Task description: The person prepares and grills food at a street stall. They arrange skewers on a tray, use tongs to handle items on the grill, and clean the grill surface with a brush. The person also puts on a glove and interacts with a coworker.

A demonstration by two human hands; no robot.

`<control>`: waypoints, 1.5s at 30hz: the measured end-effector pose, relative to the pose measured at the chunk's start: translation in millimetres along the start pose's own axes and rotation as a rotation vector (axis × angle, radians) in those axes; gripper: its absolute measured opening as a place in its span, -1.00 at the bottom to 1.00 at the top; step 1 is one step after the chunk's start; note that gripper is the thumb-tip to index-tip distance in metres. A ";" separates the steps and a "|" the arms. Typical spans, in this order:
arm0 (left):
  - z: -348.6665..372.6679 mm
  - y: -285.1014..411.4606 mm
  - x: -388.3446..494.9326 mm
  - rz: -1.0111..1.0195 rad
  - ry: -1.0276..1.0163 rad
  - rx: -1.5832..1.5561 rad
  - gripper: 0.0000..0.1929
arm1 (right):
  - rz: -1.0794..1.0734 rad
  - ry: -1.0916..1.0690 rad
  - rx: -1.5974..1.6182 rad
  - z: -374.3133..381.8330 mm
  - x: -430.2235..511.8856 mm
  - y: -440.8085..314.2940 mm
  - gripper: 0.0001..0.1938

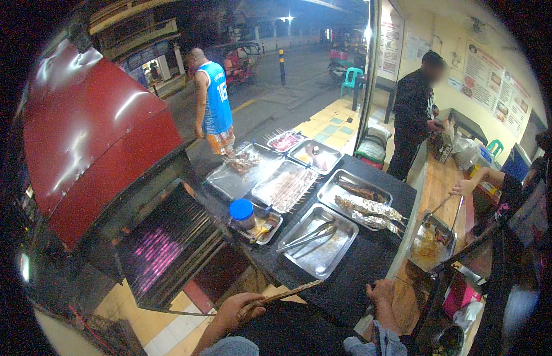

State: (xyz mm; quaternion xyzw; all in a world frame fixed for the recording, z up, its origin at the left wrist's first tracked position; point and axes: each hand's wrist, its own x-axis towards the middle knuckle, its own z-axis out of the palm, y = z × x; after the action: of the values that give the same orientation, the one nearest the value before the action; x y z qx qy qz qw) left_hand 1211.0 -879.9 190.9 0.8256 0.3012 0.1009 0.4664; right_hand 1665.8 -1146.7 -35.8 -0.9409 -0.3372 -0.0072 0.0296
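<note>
My left hand point(241, 308) is closed around one end of a narrow tan woven thing point(294, 290), maybe a hand fan seen edge-on. Its free end reaches over the near edge of the black table point(334, 289). At that table's near right corner rests my right hand point(381, 293), fingers curled by the wooden counter point(405, 293); whether it grips the edge is unclear. Metal tongs point(307, 238) lie in a steel tray point(336, 253) in front of me. Behind it, another tray point(322, 192) holds foil-wrapped fish point(369, 209).
A charcoal grill point(156, 253) glows at left under a red metal hood point(93, 133). Trays of skewers point(285, 187) and a blue-lidded jar point(242, 213) stand on the table. At right, a person's hand point(464, 187) works tongs over a tray point(429, 258). Another person point(414, 111) stands behind the counter.
</note>
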 end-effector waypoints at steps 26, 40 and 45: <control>-4.3 -22.9 -40.2 0.055 0.089 -0.002 -0.49 | -0.222 -0.072 0.058 24.4 8.8 22.6 -0.45; -17.4 -34.3 -93.6 -0.017 0.152 0.027 -0.50 | -0.321 -0.340 0.140 44.9 7.6 39.9 -0.48; -24.7 -43.0 -110.9 -0.032 0.169 0.032 -0.46 | -0.370 -0.428 -0.076 37.2 -11.1 41.2 -0.40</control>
State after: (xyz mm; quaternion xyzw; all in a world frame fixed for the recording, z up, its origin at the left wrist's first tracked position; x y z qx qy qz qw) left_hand 1094.2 -911.5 181.4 0.8166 0.3544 0.1577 0.4275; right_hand 1683.1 -1183.2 -75.3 -0.8440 -0.5013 0.1736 -0.0794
